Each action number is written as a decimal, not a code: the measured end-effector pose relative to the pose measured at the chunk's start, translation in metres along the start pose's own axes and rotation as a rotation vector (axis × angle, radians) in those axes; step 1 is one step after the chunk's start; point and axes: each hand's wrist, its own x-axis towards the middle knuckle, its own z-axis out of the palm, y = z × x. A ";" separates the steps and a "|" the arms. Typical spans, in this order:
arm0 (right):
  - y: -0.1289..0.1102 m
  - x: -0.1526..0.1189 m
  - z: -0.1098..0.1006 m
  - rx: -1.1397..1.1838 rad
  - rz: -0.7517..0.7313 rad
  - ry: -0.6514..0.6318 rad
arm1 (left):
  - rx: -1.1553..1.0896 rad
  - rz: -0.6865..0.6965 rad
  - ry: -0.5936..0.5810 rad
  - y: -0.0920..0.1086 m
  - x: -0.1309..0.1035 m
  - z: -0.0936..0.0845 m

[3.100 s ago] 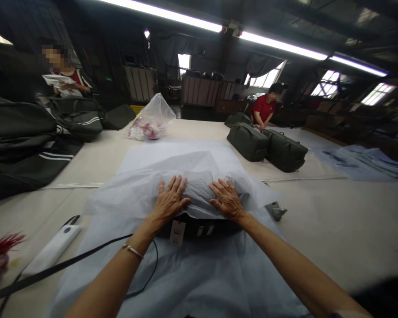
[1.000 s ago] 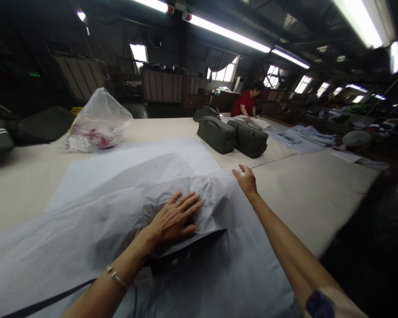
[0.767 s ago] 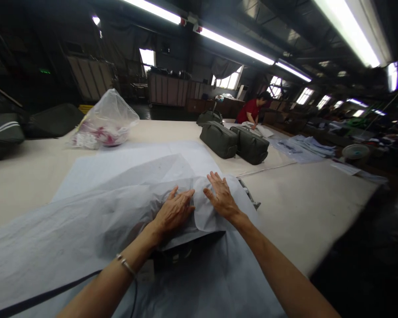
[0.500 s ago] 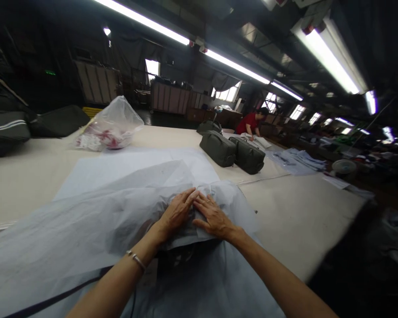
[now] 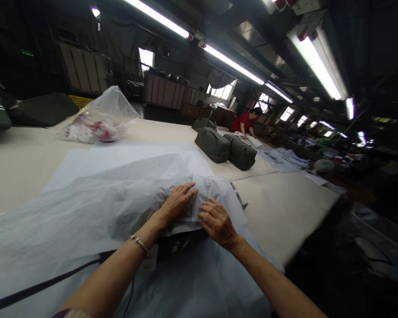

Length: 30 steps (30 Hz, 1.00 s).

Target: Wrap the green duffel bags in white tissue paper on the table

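Palm down, the left hand (image 5: 177,204) lies over the thin white sheet (image 5: 89,207), its fingers extended, slightly parted and aimed forward and to the right. That forearm slants up from the lower left, with a silver bracelet (image 5: 139,244) at the wrist. Just beside it, the right hand (image 5: 218,224) comes in from the lower right, back of the hand up, fingers bent and angled leftward to the sheet near its front edge; whether they pinch it cannot be told. Between and beneath the hands sits the dark bag (image 5: 182,241), mostly covered by the sheet, its front showing under the edge, a pale tag (image 5: 150,261) near the left wrist.
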 end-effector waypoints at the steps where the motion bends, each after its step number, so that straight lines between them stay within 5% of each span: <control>1: -0.003 0.001 0.001 -0.004 -0.002 0.023 | -0.002 0.002 0.007 0.000 0.000 0.001; 7: -0.013 -0.012 0.004 0.150 -0.030 0.058 | 0.001 0.039 0.021 -0.001 -0.003 0.000; 14: -0.013 -0.026 0.010 0.265 -0.013 0.043 | -0.085 0.329 -0.122 0.003 -0.005 -0.006; 20: -0.020 -0.032 0.004 0.281 -0.025 0.026 | -0.023 0.392 -0.222 0.021 -0.004 -0.020; 25: -0.024 -0.044 -0.006 0.171 0.152 0.114 | 0.074 0.378 -0.288 0.027 0.002 -0.023; 30: -0.012 -0.055 -0.012 0.118 0.191 -0.057 | 0.061 0.382 -0.331 0.023 -0.004 -0.023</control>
